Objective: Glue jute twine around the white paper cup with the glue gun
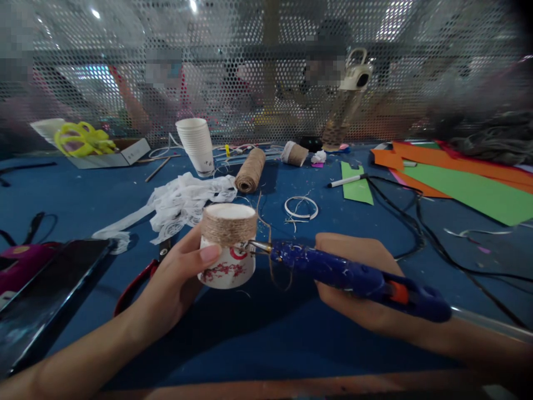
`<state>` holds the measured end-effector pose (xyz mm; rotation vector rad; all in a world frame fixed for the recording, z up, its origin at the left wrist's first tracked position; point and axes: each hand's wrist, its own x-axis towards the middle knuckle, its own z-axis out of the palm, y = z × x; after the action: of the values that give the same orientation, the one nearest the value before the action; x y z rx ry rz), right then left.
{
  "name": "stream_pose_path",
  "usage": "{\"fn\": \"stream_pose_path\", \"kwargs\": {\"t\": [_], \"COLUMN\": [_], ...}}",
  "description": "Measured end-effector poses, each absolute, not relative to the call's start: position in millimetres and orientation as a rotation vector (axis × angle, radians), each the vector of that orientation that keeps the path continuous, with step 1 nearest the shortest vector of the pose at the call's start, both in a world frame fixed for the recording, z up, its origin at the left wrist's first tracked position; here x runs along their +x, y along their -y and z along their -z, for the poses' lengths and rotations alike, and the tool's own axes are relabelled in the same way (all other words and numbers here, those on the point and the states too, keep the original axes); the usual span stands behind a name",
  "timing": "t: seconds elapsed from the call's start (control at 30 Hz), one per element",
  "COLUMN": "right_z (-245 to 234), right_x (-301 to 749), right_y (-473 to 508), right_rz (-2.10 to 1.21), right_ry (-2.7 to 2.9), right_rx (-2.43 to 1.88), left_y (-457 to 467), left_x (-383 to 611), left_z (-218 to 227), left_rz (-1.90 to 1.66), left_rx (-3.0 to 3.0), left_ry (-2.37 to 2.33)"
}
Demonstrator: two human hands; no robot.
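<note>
My left hand [177, 275] grips a white paper cup [228, 253] turned upside down, with a red flower print; its upper part is wound with brown twine. My right hand [358, 278] is closed round a blue glue gun [353, 276]. The gun's metal tip touches the cup's right side at the lower edge of the twine band. A loose end of twine hangs down by the tip.
On the blue table [266, 333]: a twine spool [251, 170], white lace [183, 203], a stack of paper cups [196, 145], yellow scissors [83, 139], a marker [346, 180], green and orange paper [458, 178], black cables [416, 222], red-handled pliers [137, 283], a dark phone [45, 300]. People sit behind the mesh screen [266, 72].
</note>
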<state>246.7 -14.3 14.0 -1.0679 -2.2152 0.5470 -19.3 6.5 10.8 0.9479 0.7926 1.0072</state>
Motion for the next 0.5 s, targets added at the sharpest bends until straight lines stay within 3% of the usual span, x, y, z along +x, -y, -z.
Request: {"fn": "stream_pose_path", "kwargs": {"t": [0.5], "right_z": [-13], "right_x": [247], "right_y": [14], "right_rz": [-0.515], "right_ry": [2.216], "right_rx": [-1.05], "left_y": [-8], "left_x": [-26], "left_z": [4], "left_rz": [-0.989], "left_rx": [1.187], "left_ry": [-0.902]}}
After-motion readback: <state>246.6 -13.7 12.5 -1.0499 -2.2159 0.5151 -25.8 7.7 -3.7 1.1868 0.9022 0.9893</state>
